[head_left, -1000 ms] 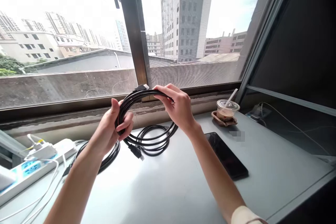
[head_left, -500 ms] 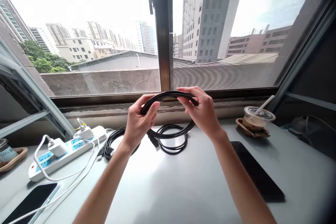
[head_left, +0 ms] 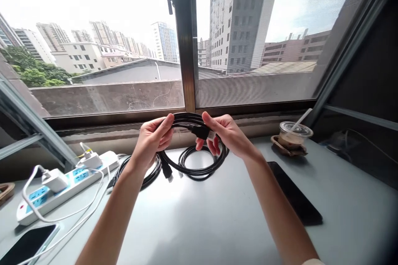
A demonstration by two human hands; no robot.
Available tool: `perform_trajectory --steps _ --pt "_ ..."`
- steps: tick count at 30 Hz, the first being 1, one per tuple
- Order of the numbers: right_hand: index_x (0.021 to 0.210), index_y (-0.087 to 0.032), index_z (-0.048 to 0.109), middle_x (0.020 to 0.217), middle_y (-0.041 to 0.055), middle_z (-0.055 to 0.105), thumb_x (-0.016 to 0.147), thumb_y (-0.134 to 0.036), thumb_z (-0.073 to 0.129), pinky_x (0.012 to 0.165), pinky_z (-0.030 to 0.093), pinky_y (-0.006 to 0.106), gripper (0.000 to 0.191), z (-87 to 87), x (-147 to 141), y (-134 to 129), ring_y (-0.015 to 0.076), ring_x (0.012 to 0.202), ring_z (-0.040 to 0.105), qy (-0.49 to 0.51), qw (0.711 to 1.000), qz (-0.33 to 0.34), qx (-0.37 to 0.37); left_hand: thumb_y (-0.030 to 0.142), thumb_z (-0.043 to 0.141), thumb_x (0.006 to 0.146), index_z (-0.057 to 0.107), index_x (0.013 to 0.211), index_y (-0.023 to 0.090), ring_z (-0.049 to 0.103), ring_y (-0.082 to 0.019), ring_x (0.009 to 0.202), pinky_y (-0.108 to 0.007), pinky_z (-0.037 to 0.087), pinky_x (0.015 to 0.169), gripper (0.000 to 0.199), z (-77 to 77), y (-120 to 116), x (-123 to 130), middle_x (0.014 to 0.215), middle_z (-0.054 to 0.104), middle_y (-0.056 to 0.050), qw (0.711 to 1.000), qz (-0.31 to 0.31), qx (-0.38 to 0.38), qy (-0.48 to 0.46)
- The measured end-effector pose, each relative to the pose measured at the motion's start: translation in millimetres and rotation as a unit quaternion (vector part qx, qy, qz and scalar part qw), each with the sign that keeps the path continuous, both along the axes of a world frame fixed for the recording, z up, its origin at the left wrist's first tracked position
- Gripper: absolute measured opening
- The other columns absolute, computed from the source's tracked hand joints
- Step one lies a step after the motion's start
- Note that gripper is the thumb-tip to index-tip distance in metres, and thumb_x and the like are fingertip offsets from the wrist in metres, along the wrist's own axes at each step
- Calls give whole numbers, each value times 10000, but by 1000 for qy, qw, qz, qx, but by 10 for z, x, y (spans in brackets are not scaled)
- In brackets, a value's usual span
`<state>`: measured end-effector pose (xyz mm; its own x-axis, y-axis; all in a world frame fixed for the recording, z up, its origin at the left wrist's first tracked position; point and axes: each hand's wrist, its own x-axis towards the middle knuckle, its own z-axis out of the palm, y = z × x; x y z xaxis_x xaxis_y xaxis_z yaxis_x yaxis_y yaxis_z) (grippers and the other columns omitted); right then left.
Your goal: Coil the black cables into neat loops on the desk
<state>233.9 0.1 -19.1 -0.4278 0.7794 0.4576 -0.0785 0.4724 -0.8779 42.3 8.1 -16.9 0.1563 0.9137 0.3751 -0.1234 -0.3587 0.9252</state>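
Observation:
Between my hands, above the table, hangs a coiled black cable (head_left: 195, 171). My left hand (head_left: 152, 138) pinches the coil's left side, thumb on top. On the right, my right hand (head_left: 225, 134) grips the coil with the thumb over it and the other fingers curled beneath. One black plug (head_left: 200, 131) with a metal tip lies inside the loop near my right fingers. A second plug (head_left: 167, 170) dangles below my left hand. Behind and below on the table are another coiled black cable (head_left: 199, 179) and, partly hidden by my left arm, a further coil (head_left: 152, 180).
A white power strip (head_left: 70, 190) with chargers and white cords stands at left, beside a phone (head_left: 27, 244). To the right lie a black tablet (head_left: 295, 194) and an iced drink cup (head_left: 294, 136) in a cardboard holder. The window frame (head_left: 186, 49) rises behind.
My hands have tilted the coil so its loop faces me more. A plug now shows inside it near my right hand. The view has shifted slightly to the right.

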Motion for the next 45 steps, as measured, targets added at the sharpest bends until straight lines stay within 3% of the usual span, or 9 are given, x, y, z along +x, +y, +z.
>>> perform_trajectory --steps 5,10,15,21,26,30,34,40,45 --pt "1345 -259 444 1162 42 611 873 -565 429 488 466 164 563 7 -46 -28 100 750 637 -30 971 -157 178 499 665 740 323 460 162 177 -15 326 -190 45 309 557 41 20 -8 408 209 66 998 41 -54 -2" --pt "1248 -289 558 1246 3 562 860 -458 539 612 468 163 424 9 -123 -58 124 962 593 -223 860 -289 357 486 625 771 291 451 183 150 -23 308 -200 35 276 553 23 82 2 410 157 65 995 26 -94 12" --pt "1127 -309 635 1139 -24 607 940 -401 413 636 458 158 304 -27 -136 4 69 831 609 -215 841 -326 375 459 565 822 335 470 198 107 -33 309 -212 22 252 494 34 47 20 412 130 66 996 -44 -79 28" --pt "1109 -258 636 1058 -10 634 932 -394 432 702 470 155 302 -116 -77 208 82 813 620 -158 868 -358 306 431 564 828 534 633 182 142 -39 313 -176 105 246 317 55 -24 101 433 156 89 991 -83 -104 0" --pt "1076 -193 643 1041 48 643 926 -356 459 802 473 204 288 -279 -3 506 126 936 605 -51 877 -409 246 439 723 687 538 739 176 617 -168 572 -236 483 490 325 -41 57 105 526 535 11 992 -1 -102 76" --pt "1083 -201 641 1036 45 650 901 -350 498 803 479 239 276 -394 88 640 131 895 615 -117 900 -405 110 472 651 746 476 821 167 647 -180 620 -229 460 513 360 -219 226 51 667 676 -65 969 -26 -124 213" --pt "1189 -232 587 947 28 671 813 -258 571 546 503 219 377 -540 169 708 100 586 619 -234 917 -320 -40 398 494 860 404 876 177 622 -142 558 -190 411 482 239 -447 421 3 607 625 -10 944 -46 -164 281" --pt "1067 -163 666 778 45 684 685 -142 636 533 480 187 384 -859 161 850 114 568 622 -365 882 -274 -119 175 519 822 433 1081 131 623 -154 654 -205 418 477 276 -870 675 7 814 646 -50 886 56 -184 421" --pt "983 -125 661 771 47 675 737 -207 678 606 523 249 260 -1089 112 931 116 612 624 -462 836 -249 -162 236 595 837 542 1103 122 593 -195 950 -331 511 775 294 -1187 805 53 1100 593 -96 844 101 -165 501"
